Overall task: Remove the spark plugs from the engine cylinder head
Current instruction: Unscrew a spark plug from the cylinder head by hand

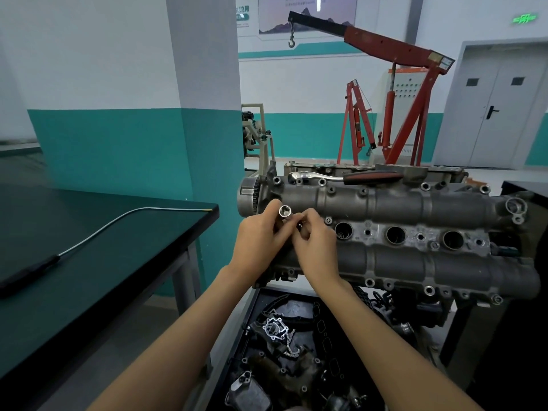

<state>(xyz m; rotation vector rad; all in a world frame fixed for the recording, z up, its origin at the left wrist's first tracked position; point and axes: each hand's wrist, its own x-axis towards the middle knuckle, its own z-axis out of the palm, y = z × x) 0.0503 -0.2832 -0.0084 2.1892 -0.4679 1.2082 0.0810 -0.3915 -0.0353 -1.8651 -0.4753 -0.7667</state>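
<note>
A grey engine cylinder head [400, 203] lies lengthwise on a stand, right of centre, with three open round plug holes [396, 235] in a row along its middle. At its left end, the left hand [256, 235] grips a shiny metal socket [284, 213], open end facing up. The right hand [314, 241] pinches something small beside the socket; what it is cannot be told. A ratchet wrench [341, 176] rests on top of the head's far side. A dark table [89, 247] at left carries a long flexible tool [98, 232]. Below, a tray [255, 307] holds engine parts.

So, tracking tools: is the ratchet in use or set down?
Set down: the ratchet lies on the cylinder head, no hand on it.
</note>
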